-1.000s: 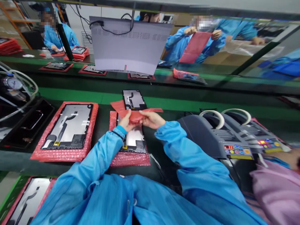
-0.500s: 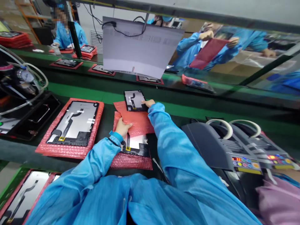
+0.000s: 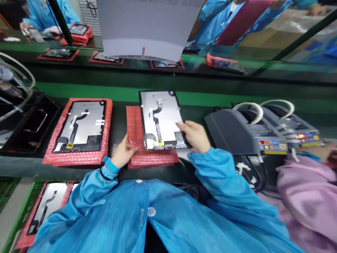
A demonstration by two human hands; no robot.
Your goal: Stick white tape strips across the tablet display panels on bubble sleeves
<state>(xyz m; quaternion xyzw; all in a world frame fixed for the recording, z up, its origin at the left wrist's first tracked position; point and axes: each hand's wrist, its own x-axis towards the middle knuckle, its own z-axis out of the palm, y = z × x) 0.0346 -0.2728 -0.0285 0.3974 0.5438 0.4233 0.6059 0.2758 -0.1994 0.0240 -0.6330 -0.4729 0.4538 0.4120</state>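
My right hand (image 3: pixel 196 136) grips the right edge of a tablet screen panel (image 3: pixel 168 117), thumb on top. The panel's silver back faces up, with a black flex cable and a yellow tab. It is held over red bubble wrap (image 3: pixel 135 130), whose left side and lower part show around it. My left hand (image 3: pixel 122 153) pinches the left edge of that wrap between thumb and fingers. What lies beneath the wrap is hidden. To the left, a similar screen panel (image 3: pixel 86 128) rests on a stack of red bubble wrap (image 3: pixel 50 156).
Two grey machines (image 3: pixel 229 130) with lit displays stand at the right. A black device (image 3: pixel 28 123) with hoses is at the left. Below it, a green crate (image 3: pixel 19 225) holds more panels. Wrapped panels (image 3: pixel 58 53) line the far belt. Co-workers' blue sleeves (image 3: pixel 213 15) show beyond.
My right hand has brought the panel nearer, over the wrap. The wrap, folded up before, now lies flatter and covers the lower panel. The view has tilted down.
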